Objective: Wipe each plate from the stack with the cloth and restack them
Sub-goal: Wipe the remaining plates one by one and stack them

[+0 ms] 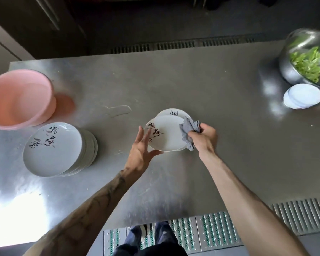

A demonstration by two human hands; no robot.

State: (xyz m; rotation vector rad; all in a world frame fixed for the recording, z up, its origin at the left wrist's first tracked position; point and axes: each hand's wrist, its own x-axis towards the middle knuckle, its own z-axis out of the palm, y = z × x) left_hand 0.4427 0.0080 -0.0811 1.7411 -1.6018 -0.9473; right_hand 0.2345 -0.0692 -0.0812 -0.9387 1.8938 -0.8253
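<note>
Mid-table, head view: left hand [142, 146] props a white round ceramic plate [166, 133] just above the brushed steel table [201, 80]. Its fingers [141, 135] lie straight along the left rim with the thumb at the near rim, so it supports the plate without clenching. Right hand [205, 137] has its fingers curled tight round a crumpled grey cloth [189, 132], which is pressed on the plate's right edge.

Step, as I judge it: mid-wipe on one plate. A second white plate [172, 112] lies flat on the table under it, probably the wiped pile; can't tell how many are in it. A tall stack of white plates [54, 148] sits well to the left, so most of the job looks undone.

Next move calls for finishing the sweep across the face, lowering the plate square onto the one beneath, then reaching left for the stack's top plate. Glaze may be slick, and the flat-hand support is marginal.

Writing: black brush-style Chinese characters on the held plate, the one under it and the stack's top plate (three there). Can't read them reliably. No brand or label visible.
</note>
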